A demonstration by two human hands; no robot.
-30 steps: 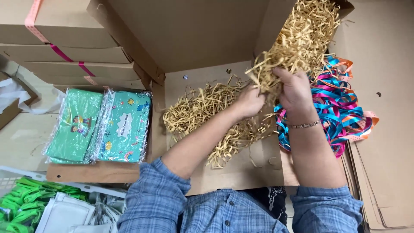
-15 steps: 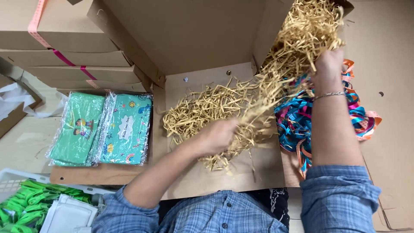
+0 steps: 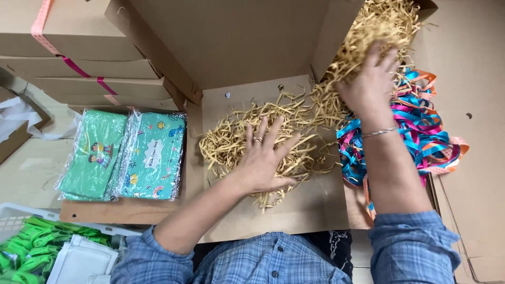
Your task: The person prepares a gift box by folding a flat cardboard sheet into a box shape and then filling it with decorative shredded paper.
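Observation:
Tan shredded paper filling (image 3: 234,138) lies spread on the floor of an open cardboard box (image 3: 315,205). My left hand (image 3: 263,158) rests flat on this filling, fingers spread, a ring on one finger. My right hand (image 3: 371,87), with a thin bracelet at the wrist, reaches up into a bigger heap of the same shredded paper (image 3: 384,26) at the upper right, fingers sunk into it. Whether it grips a clump is unclear.
A tangle of blue, pink and orange ribbons (image 3: 421,131) lies right of the box. Two plastic-wrapped green pouches (image 3: 123,155) sit on the left. Stacked cardboard boxes with pink ribbon (image 3: 68,68) stand behind them. A white basket with green items (image 3: 26,250) is at bottom left.
My left hand went from pinching strands to lying flat on the filling. My right hand moved up and left into the bigger heap.

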